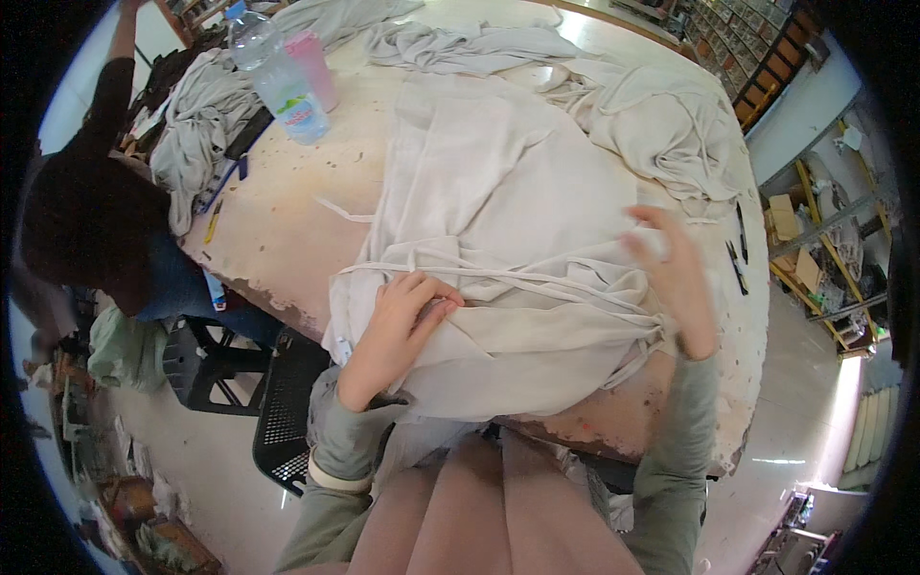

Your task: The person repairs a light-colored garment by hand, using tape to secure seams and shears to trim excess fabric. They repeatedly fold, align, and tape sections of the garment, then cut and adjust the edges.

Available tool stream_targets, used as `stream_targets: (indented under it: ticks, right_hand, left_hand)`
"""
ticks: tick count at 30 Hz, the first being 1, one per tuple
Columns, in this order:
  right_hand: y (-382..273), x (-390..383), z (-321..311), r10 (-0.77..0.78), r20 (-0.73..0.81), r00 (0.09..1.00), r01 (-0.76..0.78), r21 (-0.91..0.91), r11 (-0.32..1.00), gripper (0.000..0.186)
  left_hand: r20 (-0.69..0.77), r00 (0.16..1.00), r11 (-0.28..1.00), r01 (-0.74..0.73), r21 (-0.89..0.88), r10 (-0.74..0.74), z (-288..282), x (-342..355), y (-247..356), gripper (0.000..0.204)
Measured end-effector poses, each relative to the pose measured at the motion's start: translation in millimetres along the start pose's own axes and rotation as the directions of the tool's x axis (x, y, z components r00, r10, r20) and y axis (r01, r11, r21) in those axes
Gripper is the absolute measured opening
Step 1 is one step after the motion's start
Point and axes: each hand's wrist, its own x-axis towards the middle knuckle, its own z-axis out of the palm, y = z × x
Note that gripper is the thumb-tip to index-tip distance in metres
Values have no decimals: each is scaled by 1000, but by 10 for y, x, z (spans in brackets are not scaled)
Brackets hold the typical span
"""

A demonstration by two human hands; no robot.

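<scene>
A pale off-white garment (498, 172) lies spread over the table in front of me, with thin cords (479, 272) and gathered folds running across its middle. On the left part of those folds rests my left hand (407, 321), its thumb and fingertips closed together on the cloth. My right hand (676, 273) is raised at the garment's right edge, slightly smeared by motion. Its fingers are bent and apart, and nothing shows between them. The garment's near end hangs at the table's front edge, close to my body.
More pale garments (661, 120) are heaped along the far side of the worn table (273, 220). A clear plastic bottle (278, 81) and a pink cup (313, 72) stand far left. Dark snips (736, 266) lie at right. Another person (105, 211) is at left, near a black stool (213, 359).
</scene>
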Motion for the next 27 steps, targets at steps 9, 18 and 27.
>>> stream_targets:
  ticks: [9, 18, 27]
  right_hand:
    - [-1033, -234, 365, -103, 462, 881, -157, 490, 857, 18]
    - [-1214, -309, -30, -57, 328, 943, -103, 450, 887, 6]
    - [-1296, -386, 73, -126, 54, 991, 105, 283, 953, 19]
  left_hand:
    - [-71, 997, 989, 31, -142, -42, -60, -93, 597, 14]
    - [219, 955, 565, 294, -771, -198, -197, -191, 698, 9]
    - [209, 934, 507, 335, -794, -289, -128, -217, 827, 9]
